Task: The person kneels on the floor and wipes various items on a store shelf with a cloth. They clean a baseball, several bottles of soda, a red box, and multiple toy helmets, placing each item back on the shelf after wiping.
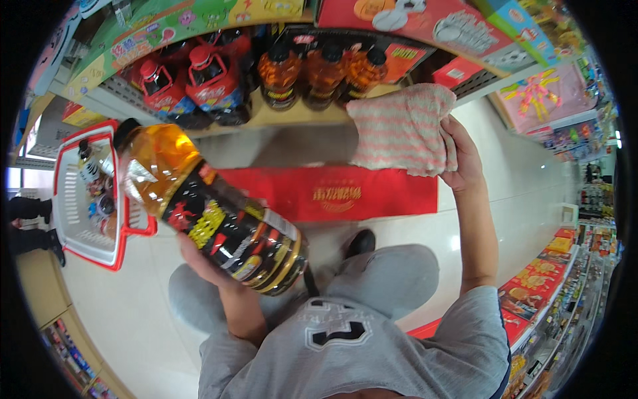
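Observation:
My left hand (207,262) grips a large plastic bottle of amber drink (219,214) from beneath its side. The bottle lies tilted, its black cap toward the upper left, and its dark label bears writing. Out to the right, my right hand (462,154) holds a folded pink-and-white striped cloth (401,129) by its edge. Beyond the cloth, amber bottles (279,75) with black caps stand on the bottom shelf (294,113). Dark bottles with red caps and red carry handles (212,80) are to their left.
A white basket with a red rim (122,209) holds several bottles on the left. A red printed sheet (329,192) lies on the tiled floor (503,164) ahead of my knees. Another person's dark shoes (56,247) show at the far left. Stocked shelves (553,299) line the right.

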The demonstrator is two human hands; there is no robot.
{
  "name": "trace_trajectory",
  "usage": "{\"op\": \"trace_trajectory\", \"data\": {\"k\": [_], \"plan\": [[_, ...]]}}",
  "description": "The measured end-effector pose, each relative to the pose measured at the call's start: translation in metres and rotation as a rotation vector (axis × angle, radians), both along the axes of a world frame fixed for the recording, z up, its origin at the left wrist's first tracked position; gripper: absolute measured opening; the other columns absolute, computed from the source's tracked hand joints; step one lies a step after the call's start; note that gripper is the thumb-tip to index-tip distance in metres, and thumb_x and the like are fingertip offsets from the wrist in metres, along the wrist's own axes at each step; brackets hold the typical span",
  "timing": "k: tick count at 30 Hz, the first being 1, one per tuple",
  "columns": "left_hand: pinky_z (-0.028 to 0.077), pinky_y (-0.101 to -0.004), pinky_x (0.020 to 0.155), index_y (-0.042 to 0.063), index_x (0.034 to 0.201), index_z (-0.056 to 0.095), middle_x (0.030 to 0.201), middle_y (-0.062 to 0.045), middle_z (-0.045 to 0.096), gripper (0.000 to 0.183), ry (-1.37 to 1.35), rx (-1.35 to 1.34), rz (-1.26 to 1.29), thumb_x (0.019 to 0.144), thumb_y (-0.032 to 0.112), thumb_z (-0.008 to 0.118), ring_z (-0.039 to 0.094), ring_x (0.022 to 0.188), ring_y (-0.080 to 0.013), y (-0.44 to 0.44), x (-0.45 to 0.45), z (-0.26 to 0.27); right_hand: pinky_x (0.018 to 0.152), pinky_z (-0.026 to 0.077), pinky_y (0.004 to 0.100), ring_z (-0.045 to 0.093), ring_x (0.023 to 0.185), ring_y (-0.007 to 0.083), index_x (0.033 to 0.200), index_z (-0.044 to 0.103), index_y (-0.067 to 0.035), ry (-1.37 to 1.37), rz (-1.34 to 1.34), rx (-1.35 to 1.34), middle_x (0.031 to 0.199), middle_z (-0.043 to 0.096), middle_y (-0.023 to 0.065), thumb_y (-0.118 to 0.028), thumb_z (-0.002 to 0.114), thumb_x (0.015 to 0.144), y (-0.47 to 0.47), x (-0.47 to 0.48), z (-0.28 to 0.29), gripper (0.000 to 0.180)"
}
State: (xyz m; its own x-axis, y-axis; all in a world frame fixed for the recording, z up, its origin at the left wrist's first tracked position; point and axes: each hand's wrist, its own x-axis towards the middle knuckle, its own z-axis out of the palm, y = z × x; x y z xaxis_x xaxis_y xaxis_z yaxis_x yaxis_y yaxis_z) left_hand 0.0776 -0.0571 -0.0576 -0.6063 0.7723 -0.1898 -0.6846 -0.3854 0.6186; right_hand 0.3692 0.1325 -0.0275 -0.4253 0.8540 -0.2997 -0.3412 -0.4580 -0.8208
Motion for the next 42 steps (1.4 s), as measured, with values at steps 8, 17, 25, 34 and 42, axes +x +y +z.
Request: {"op": "trace_trajectory", "data": {"k": [8, 17, 25, 34, 42], "plan": [[0.054, -0.0442, 0.061, -0.003, 0.129, 0.039, 0.099, -0.023, 0.057, 0.090, 0.284, -0.042, -0.062, 0.082, 0.073, 0.027, 0.062, 0.078, -0.0366, -0.058, -0.065, 0.025, 0.099, 0.040, 0.0400, 0.046, 0.124, 0.0339, 0.138, 0.041, -0.009, -1.054, 0.283, 0.994, 0.136, 0.044, 0.0222, -0.017, 0.060, 0.086, -0.064, -0.039, -0.077, 0.056], [0.052, -0.0494, 0.070, -0.003, 0.130, 0.040, 0.107, -0.024, 0.055, 0.085, 0.045, -0.132, -0.189, 0.083, 0.068, 0.034, 0.061, 0.086, -0.0403, -0.059, -0.066, 0.011, 0.102, 0.023, 0.0622, 0.021, 0.137, 0.0437, 0.140, 0.043, -0.027, -1.110, 0.615, 1.584, 0.147, 0.029, 0.0230, -0.054, 0.067, 0.071, -0.101, -0.191, -0.131, 0.077], [0.052, -0.0478, 0.073, -0.001, 0.128, 0.044, 0.104, -0.022, 0.059, 0.102, 0.107, -0.221, -0.548, 0.069, 0.082, 0.043, 0.063, 0.081, -0.0394, -0.040, -0.080, 0.003, 0.086, 0.043, 0.0475, 0.050, 0.116, 0.0267, 0.110, 0.060, -0.015, -0.956, 0.675, 1.531, 0.128, 0.051, 0.0098, -0.043, 0.067, 0.075, -0.083, -0.282, -0.128, 0.045], [0.054, -0.0457, 0.052, 0.001, 0.139, 0.030, 0.090, -0.020, 0.057, 0.095, -0.099, -0.098, -0.368, 0.080, 0.074, 0.043, 0.063, 0.066, -0.0348, -0.037, -0.083, 0.012, 0.048, 0.042, 0.0288, 0.047, 0.056, 0.0129, 0.099, 0.065, -0.004, -0.812, 0.965, 0.238, 0.063, 0.052, 0.0036, -0.045, 0.045, 0.090, 0.028, -0.042, -0.110, 0.046], [0.048, -0.0555, 0.068, 0.005, 0.145, 0.016, 0.102, -0.027, 0.052, 0.093, -0.235, 0.092, -0.479, 0.084, 0.064, 0.052, 0.059, 0.082, -0.0485, -0.074, -0.099, 0.013, 0.064, 0.047, 0.0328, 0.055, 0.068, 0.0189, 0.104, 0.064, 0.000, -0.997, 1.569, 0.086, 0.083, 0.063, 0.0110, -0.041, 0.041, 0.095, 0.069, -0.097, -0.201, 0.048]]}}
